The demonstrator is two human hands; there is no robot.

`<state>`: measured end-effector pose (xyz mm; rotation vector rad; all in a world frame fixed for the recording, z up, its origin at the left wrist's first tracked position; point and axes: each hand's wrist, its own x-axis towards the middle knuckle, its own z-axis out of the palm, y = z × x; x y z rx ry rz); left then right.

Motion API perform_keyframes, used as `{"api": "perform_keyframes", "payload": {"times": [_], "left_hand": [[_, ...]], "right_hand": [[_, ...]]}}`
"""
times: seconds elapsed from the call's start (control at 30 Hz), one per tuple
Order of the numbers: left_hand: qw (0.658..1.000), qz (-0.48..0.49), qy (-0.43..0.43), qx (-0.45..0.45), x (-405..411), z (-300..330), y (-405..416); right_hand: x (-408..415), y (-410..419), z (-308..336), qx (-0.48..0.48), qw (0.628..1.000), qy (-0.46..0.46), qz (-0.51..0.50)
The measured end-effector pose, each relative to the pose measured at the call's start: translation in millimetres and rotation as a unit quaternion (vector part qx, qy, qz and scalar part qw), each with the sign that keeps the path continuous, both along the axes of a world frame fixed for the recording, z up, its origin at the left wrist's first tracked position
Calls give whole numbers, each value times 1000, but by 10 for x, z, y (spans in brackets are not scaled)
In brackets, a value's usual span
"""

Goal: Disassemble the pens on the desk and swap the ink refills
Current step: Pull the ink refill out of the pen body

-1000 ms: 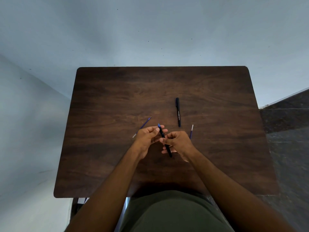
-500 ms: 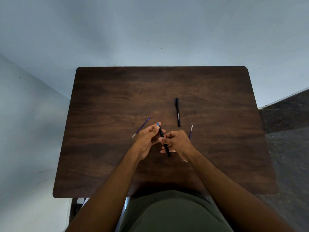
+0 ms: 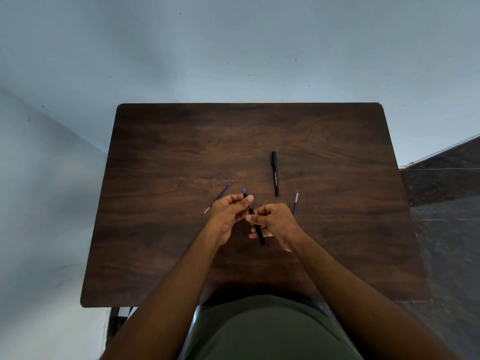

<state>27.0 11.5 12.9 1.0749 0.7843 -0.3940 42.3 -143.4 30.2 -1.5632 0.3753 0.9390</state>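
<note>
Above the dark wooden desk (image 3: pixel 181 141), the left hand (image 3: pixel 230 209) pinched the blue tip (image 3: pixel 244 191) while the right hand (image 3: pixel 275 220) gripped the slim black pen barrel (image 3: pixel 258 231). A capped black pen (image 3: pixel 274 173) lay farther right; thin blue refills (image 3: pixel 218 196) (image 3: pixel 295 202) flanked the hands.

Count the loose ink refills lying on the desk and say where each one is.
2. One refill lies left of the left hand; the other refill lies right of the right hand, partly hidden. More may be hidden.

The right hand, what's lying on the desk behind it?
A thin refill pokes out from behind the right hand, its pale tip pointing away. Its near end is covered by the hand. Farther back lies a capped black pen on the desk.
</note>
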Motion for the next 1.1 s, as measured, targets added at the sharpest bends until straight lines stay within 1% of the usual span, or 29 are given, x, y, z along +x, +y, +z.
{"api": "perform_keyframes", "payload": {"times": [0.2, 0.53, 0.7, 0.83, 1.1], "left_hand": [[1000, -1, -10, 2, 22, 44, -7], [998, 22, -19, 47, 130, 81, 43], [999, 28, -12, 39, 154, 87, 45], [999, 36, -37, 15, 168, 101, 25], [998, 41, -44, 15, 260, 119, 39]], "right_hand": [[8, -14, 3, -9, 1000, 5, 2], [-15, -16, -11, -25, 1000, 15, 12], [-20, -56, -29, -25, 1000, 17, 6], [-33, -63, -52, -38, 999, 25, 8], [-81, -96, -58, -42, 999, 27, 13]]}}
